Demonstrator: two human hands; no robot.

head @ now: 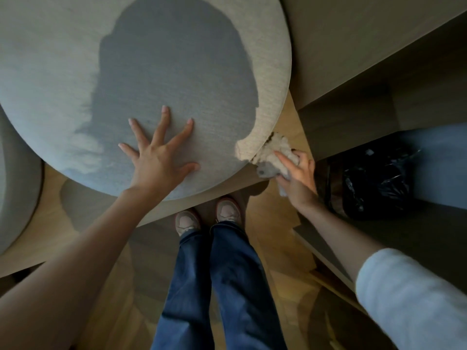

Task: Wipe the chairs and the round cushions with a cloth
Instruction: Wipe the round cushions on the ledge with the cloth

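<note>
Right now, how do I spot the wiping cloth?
Start at the big round grey fabric cushion filling the upper left. At its lower right rim, the right hand grips a crumpled cream fluffy cloth against it. It alone is shaggy; the black plastic bag nearby is glossy.

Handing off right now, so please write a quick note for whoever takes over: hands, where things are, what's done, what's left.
Left hand: flat, fingers spread, pressing on top of the big round cushion.
Right hand: grips the cloth, held against that cushion's near right rim.
Second round cushion: partly in view at the far left. Black bag: on the right.
Done: cannot tell how much is wiped; the cloth is at the rim.
Left: probably the rest of this rim, the other cushion and the chairs.
</note>
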